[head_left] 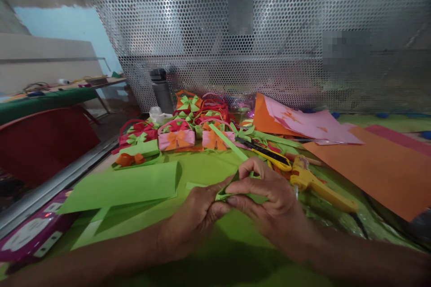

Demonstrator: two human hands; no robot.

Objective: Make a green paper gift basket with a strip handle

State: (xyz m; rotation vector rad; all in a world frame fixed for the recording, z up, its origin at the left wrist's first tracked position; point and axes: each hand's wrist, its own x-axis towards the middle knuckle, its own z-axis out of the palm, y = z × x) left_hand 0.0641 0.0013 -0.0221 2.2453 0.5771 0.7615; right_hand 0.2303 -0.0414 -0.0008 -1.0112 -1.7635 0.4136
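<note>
My left hand (194, 210) and my right hand (273, 201) meet over the green table covering, both closed on a small folded piece of green craft sheet (221, 194). Thumb and fingers of my right hand pinch its edge, and the left thumb presses close beside them. Part of the piece is hidden behind the fingers. A light green strip (229, 142) slants up just beyond my right hand. To the left lies a large curled green sheet (134, 186), with an orange bow (129, 159) on a smaller green piece behind it.
Small pink bags with orange bows (176, 140) stand in a cluster at the back. Right of my hands lie a yellow utility knife (269, 154), a yellow glue gun (319, 187) and an orange sheet (377, 161). A grey bottle (162, 93) stands before a perforated metal panel (208, 22).
</note>
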